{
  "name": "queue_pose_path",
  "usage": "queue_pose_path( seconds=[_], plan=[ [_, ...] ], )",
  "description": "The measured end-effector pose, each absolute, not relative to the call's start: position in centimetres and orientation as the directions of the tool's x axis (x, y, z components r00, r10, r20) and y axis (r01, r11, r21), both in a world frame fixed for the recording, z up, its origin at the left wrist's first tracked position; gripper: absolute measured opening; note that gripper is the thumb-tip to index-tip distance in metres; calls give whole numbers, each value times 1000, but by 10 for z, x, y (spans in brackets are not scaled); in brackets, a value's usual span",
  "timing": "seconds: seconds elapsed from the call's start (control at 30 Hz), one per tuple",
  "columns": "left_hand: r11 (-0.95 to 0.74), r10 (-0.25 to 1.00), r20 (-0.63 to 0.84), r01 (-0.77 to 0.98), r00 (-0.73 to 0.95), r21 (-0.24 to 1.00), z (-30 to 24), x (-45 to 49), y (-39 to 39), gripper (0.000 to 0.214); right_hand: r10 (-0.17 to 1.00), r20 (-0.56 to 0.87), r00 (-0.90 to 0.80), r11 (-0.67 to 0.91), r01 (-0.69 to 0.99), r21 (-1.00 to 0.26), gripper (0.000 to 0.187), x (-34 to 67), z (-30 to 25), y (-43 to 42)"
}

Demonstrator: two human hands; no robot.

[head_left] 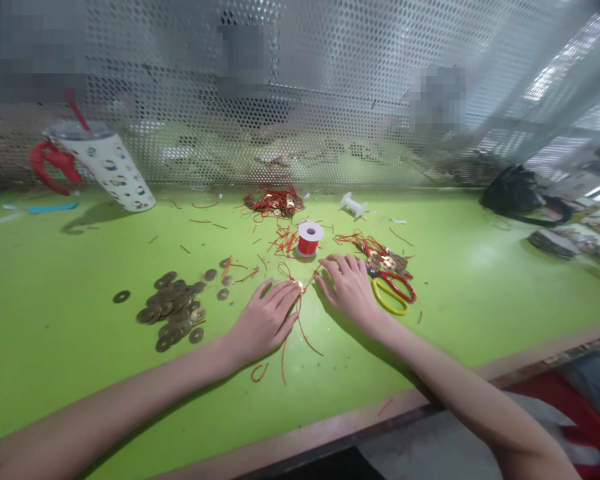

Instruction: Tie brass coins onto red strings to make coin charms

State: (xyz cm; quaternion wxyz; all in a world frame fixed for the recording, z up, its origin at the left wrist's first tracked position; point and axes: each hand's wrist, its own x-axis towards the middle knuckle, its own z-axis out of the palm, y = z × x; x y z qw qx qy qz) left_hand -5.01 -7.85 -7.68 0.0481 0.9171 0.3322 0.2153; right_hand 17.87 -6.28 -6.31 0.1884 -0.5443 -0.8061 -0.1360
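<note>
At the middle of the green table, my left hand (pixel 266 319) lies low with its fingertips closed on a small brass coin (pixel 299 287) strung on red cord. Loose ends of that red cord (pixel 307 339) trail toward me. My right hand (pixel 349 288) is just to the right, its thumb and index finger closed on a strand of the cord. Behind both hands stands a spool of red cord (pixel 309 244). Scissors (pixel 393 293) with one red and one yellow handle lie beside my right hand, their blades partly hidden.
Loose holed coins (pixel 175 307) are heaped on the left. Two piles of corded coins, one at the back (pixel 277 200) and one on the right (pixel 385 257), lie among cord scraps. A white tumbler (pixel 113 167), an empty spool (pixel 353 205) and a black bag (pixel 513 190) stand near the perforated metal screen (pixel 310 147).
</note>
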Motion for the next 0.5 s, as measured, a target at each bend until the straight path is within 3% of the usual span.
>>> queue_pose_path(
  seconds=[0.17,0.37,0.5],
  plan=[
    [-778,628,428,547,650,309,-70,-52,-80,34,813,467,-349,373,927,44,37,175,-61,-70],
    [-755,654,422,574,627,316,-66,-52,-92,12,902,345,-260,312,945,-102,33,182,-64,-59],
    [-691,719,380,657,582,300,-72,-52,-96,13,880,365,-304,407,878,-250,27,181,-64,-61]
  ],
)
